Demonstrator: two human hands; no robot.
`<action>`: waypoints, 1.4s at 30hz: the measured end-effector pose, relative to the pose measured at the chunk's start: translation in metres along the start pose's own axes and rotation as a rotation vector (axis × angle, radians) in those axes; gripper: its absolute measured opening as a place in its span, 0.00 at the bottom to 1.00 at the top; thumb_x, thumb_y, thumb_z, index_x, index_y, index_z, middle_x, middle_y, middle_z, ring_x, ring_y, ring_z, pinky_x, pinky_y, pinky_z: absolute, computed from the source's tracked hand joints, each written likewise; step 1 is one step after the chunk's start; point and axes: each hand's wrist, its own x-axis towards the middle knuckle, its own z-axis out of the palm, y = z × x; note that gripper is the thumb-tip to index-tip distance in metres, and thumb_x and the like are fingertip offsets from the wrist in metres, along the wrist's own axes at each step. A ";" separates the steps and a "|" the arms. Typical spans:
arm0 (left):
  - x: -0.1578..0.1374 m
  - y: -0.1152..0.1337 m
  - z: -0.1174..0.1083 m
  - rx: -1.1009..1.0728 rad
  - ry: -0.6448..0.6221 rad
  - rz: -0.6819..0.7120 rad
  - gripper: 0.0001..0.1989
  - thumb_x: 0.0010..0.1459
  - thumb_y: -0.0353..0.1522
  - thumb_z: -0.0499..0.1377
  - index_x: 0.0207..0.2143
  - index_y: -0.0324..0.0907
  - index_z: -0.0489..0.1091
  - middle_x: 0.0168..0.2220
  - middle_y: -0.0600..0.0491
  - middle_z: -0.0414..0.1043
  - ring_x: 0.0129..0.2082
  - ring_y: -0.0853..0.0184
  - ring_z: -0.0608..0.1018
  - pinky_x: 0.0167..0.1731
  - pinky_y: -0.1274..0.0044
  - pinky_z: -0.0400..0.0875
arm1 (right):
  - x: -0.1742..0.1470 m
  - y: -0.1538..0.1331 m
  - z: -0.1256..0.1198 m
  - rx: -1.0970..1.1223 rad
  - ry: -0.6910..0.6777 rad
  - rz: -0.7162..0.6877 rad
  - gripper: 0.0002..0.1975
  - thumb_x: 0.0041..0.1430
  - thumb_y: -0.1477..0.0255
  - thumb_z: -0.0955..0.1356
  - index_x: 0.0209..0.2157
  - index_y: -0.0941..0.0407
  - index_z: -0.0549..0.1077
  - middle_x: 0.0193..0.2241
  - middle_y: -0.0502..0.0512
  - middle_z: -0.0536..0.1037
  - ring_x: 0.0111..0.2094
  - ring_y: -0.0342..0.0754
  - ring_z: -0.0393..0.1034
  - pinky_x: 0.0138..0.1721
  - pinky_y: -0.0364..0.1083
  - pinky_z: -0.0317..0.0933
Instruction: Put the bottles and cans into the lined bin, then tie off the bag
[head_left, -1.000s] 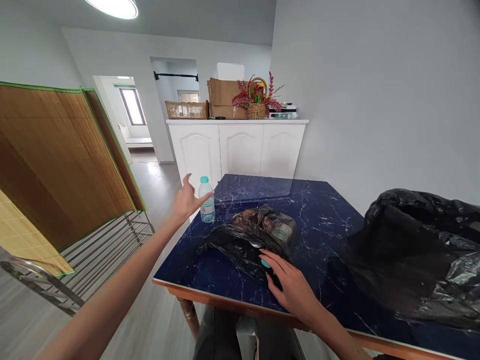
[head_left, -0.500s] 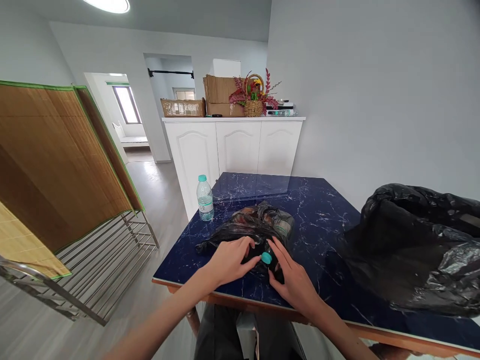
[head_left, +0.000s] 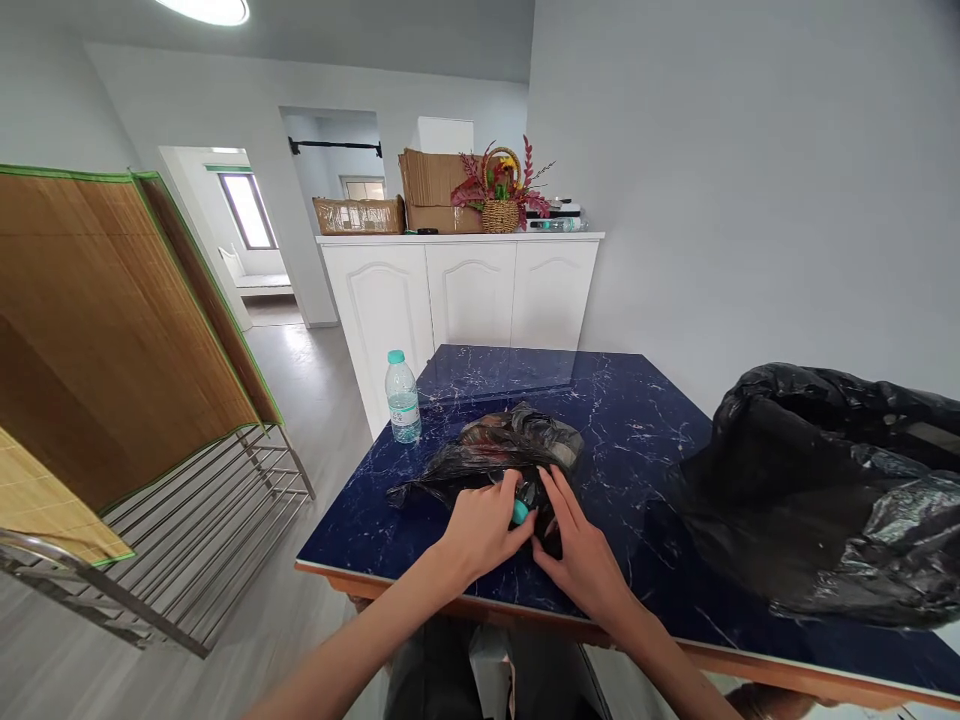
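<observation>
On the blue marbled table lies a filled black plastic bag [head_left: 517, 440], its contents dimly visible through the film. A teal bottle cap [head_left: 520, 512] shows in its near opening; the bottle's body is hidden. My left hand [head_left: 487, 530] is closed around this cap, thumb and fingers bent over it. My right hand [head_left: 577, 550] grips the bag's near right side, fingers on top and thumb on the near edge. A clear water bottle [head_left: 403, 400] with a teal cap stands upright left of the bag.
A large black plastic bag [head_left: 810, 500] stands open on the table [head_left: 630, 400] at the right. Behind is a white cabinet [head_left: 465, 300] bearing cardboard boxes [head_left: 439, 185] and a flower basket [head_left: 500, 215]. A metal rack [head_left: 217, 520] with a bamboo mat [head_left: 97, 320] stands left.
My left hand has moved right and closed over the teal cap, which now shows less and sits slightly further left. My right hand remains on the bag. The view has shifted slightly.
</observation>
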 end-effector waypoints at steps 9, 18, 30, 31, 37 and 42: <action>-0.044 -0.025 -0.053 -0.108 0.411 0.066 0.11 0.73 0.40 0.55 0.51 0.46 0.69 0.32 0.55 0.80 0.27 0.66 0.82 0.30 0.76 0.72 | 0.000 0.003 0.003 0.062 0.058 0.028 0.40 0.73 0.64 0.60 0.79 0.44 0.35 0.78 0.66 0.44 0.33 0.49 0.77 0.28 0.49 0.74; -0.081 -0.058 -0.136 -0.081 0.819 -0.165 0.12 0.70 0.42 0.57 0.48 0.46 0.72 0.39 0.53 0.81 0.32 0.64 0.81 0.36 0.74 0.76 | 0.001 -0.002 0.000 0.081 0.064 0.055 0.42 0.72 0.66 0.62 0.78 0.43 0.36 0.78 0.66 0.45 0.32 0.48 0.78 0.27 0.48 0.74; -0.026 -0.158 -0.172 0.152 0.634 -0.302 0.22 0.71 0.49 0.53 0.49 0.41 0.72 0.33 0.51 0.74 0.30 0.62 0.75 0.34 0.72 0.68 | 0.000 -0.002 0.000 0.102 0.045 0.064 0.43 0.71 0.67 0.62 0.78 0.42 0.34 0.78 0.64 0.46 0.34 0.48 0.79 0.27 0.47 0.74; -0.018 -0.165 -0.169 0.168 0.608 -0.306 0.23 0.71 0.49 0.52 0.49 0.41 0.72 0.34 0.50 0.74 0.30 0.61 0.74 0.34 0.72 0.67 | 0.000 -0.002 0.000 0.098 0.045 0.062 0.43 0.71 0.67 0.62 0.78 0.43 0.34 0.78 0.65 0.46 0.34 0.48 0.79 0.27 0.47 0.74; 0.017 -0.186 -0.156 0.194 0.482 -0.389 0.24 0.72 0.48 0.50 0.52 0.38 0.72 0.39 0.45 0.77 0.34 0.58 0.77 0.35 0.71 0.67 | 0.000 -0.003 -0.001 0.081 0.041 0.053 0.43 0.71 0.68 0.61 0.78 0.43 0.34 0.78 0.66 0.48 0.33 0.49 0.79 0.27 0.47 0.74; 0.031 -0.192 -0.147 0.171 0.446 -0.413 0.24 0.71 0.48 0.51 0.51 0.39 0.73 0.39 0.44 0.78 0.36 0.56 0.78 0.35 0.71 0.67 | 0.000 -0.003 -0.001 0.050 0.050 0.036 0.42 0.72 0.67 0.61 0.79 0.44 0.34 0.77 0.67 0.48 0.33 0.49 0.79 0.27 0.47 0.74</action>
